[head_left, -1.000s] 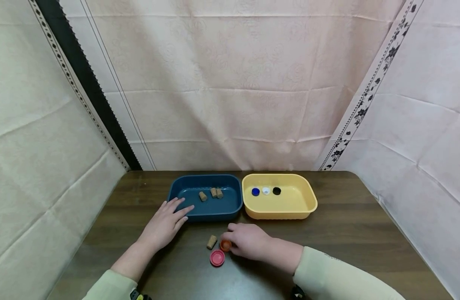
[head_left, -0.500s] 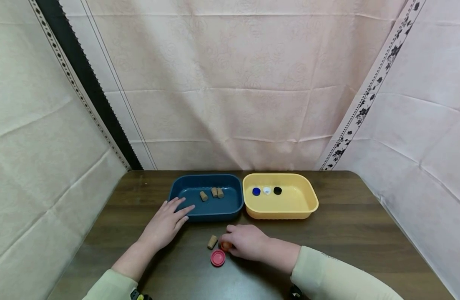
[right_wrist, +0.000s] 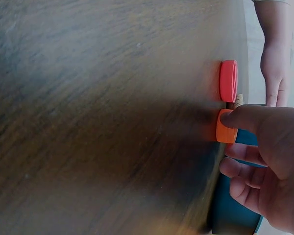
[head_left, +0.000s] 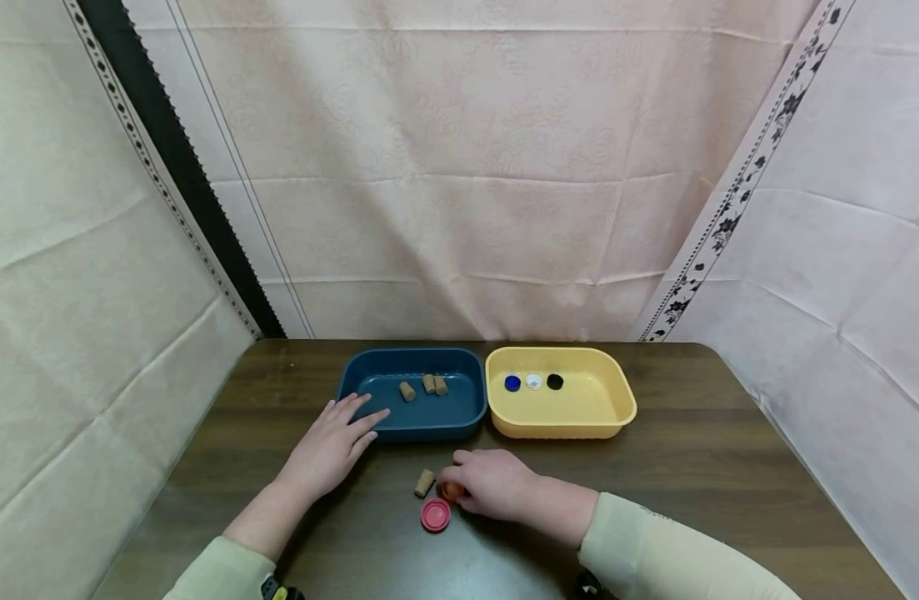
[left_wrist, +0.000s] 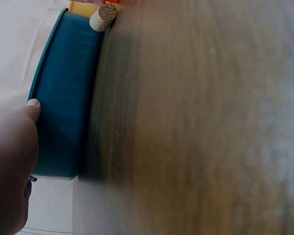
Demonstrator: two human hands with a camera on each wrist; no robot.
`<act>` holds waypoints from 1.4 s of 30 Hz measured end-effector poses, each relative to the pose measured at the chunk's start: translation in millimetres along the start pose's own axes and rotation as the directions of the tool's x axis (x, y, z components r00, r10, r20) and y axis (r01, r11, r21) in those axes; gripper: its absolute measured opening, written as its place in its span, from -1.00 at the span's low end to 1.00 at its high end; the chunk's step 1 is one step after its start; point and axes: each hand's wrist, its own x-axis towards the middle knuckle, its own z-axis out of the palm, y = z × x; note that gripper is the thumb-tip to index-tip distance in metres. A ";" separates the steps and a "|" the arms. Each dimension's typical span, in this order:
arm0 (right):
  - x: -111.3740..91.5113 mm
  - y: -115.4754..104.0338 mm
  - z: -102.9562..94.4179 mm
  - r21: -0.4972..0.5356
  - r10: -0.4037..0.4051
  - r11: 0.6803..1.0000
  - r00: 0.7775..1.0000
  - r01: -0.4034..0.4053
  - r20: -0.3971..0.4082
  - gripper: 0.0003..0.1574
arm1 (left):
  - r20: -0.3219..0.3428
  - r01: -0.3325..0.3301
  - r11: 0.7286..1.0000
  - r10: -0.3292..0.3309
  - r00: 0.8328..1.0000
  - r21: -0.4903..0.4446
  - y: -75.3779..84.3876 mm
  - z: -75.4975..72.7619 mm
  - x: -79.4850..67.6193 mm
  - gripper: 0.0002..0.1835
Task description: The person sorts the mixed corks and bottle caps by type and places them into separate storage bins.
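Observation:
My right hand [head_left: 496, 483] pinches an orange bottle cap [right_wrist: 226, 126] on the table, thumb on its near side and the other fingers bent behind. Part of that cap is hidden by the fingers in the head view. Close by lie a red cap [head_left: 435, 516] and a cork [head_left: 425, 483]. Over at the left, my left hand [head_left: 327, 446] rests with spread fingers on the front-left rim of a blue tray [head_left: 429, 429]. Its thumb [left_wrist: 33, 103] touches the rim in the left wrist view.
Several corks [head_left: 429, 384] lie in the blue tray. Beside it stands a yellow tray [head_left: 579, 429] with a blue cap [head_left: 512, 383], a white cap [head_left: 533, 382] and a black cap [head_left: 555, 382]. Light cloth [head_left: 459, 208] hangs behind the wooden table [head_left: 676, 500].
The right hand's fingers have come further over the orange cap and hide more of it. The left hand has stayed in place on the blue tray.

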 end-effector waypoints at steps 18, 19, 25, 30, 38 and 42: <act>-23.5 13.3 -18.7 0.120 0.120 0.986 0.992 -0.114 -0.050 -0.57 | -0.004 0.001 1.000 -0.001 1.000 0.005 -1.1 2.3 -1.1 -0.53; -25.5 14.9 -20.6 0.127 0.125 0.985 0.991 -0.117 -0.054 -0.57 | -0.001 0.000 1.000 0.000 1.000 0.003 -0.2 1.9 -0.8 -0.53; -34.7 28.9 -35.2 0.206 0.184 0.964 0.980 -0.165 -0.072 -0.58 | -0.002 0.002 1.000 -0.002 1.000 -0.006 1.5 -0.5 -0.3 -0.53; -43.7 47.9 -53.6 0.365 0.298 0.895 0.953 -0.256 -0.062 -0.60 | 0.001 -0.010 1.000 0.010 1.000 0.010 0.4 -0.6 -0.5 -0.52; -66.0 96.6 -80.4 0.600 0.451 0.727 0.891 -0.333 -0.052 -0.56 | 0.018 -0.004 1.000 0.004 1.000 0.004 -0.7 -0.2 0.3 -0.52; -74.3 112.8 -84.4 0.676 0.502 0.643 0.865 -0.360 -0.017 -0.54 | 0.007 -0.006 1.000 0.006 1.000 -0.002 -0.2 0.2 0.2 -0.51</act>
